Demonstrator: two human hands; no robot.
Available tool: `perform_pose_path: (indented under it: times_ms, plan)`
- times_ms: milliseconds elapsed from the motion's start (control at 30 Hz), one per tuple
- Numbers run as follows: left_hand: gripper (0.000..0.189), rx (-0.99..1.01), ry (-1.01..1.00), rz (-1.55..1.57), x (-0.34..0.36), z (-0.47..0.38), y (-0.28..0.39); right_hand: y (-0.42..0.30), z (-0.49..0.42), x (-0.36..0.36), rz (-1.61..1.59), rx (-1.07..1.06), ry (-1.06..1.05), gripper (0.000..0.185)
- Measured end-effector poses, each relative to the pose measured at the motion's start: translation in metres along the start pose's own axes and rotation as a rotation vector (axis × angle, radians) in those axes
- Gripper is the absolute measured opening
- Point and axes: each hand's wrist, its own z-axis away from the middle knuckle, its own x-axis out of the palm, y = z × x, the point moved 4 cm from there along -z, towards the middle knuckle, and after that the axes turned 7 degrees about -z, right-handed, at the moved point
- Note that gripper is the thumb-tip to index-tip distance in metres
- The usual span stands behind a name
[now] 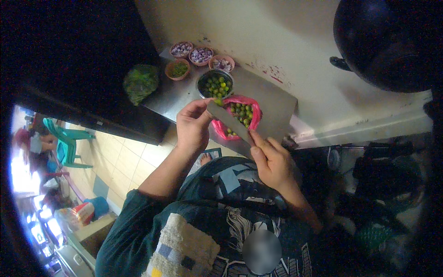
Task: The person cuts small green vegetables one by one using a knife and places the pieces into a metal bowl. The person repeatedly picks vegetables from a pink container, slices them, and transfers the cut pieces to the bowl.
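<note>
Between the fingertips of my left hand is a small green citrus fruit. My right hand grips the handle of a knife with a broad blade, its far end by the fruit and my left fingers. Below the blade lies an open pink plastic bag of whole small green citrus fruits, partly hidden by the knife. Just beyond it stands a round metal bowl holding more of the green fruits, some showing paler, cut-looking faces.
Several small orange bowls of chopped purple onion and chopped greens stand at the back of the metal table. A bag of leafy greens sits at the left edge. A dark wok hangs upper right. Green plastic chairs and a person are far left.
</note>
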Motion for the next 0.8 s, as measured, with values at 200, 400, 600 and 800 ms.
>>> perform_pose_path:
  times_ms: [200, 400, 600, 800]
  plan:
    - [0.015, 0.056, 0.015, -0.07, 0.007, 0.004, -0.008, 0.007, -0.01, 0.008, -0.095, 0.093, -0.012, 0.039]
    - [0.015, 0.034, 0.019, -0.071, 0.008, -0.005, -0.025, 0.025, -0.021, 0.018, -0.12, 0.089, -0.011, 0.039]
    - [0.015, -0.137, -0.084, -0.188, -0.004, -0.028, -0.056, 0.055, -0.026, 0.028, -0.145, 0.177, -0.05, 0.038]
    - [0.036, 0.099, 0.067, -1.116, -0.011, -0.113, -0.045, 0.085, -0.019, 0.013, -0.284, 0.345, 0.008, 0.037]
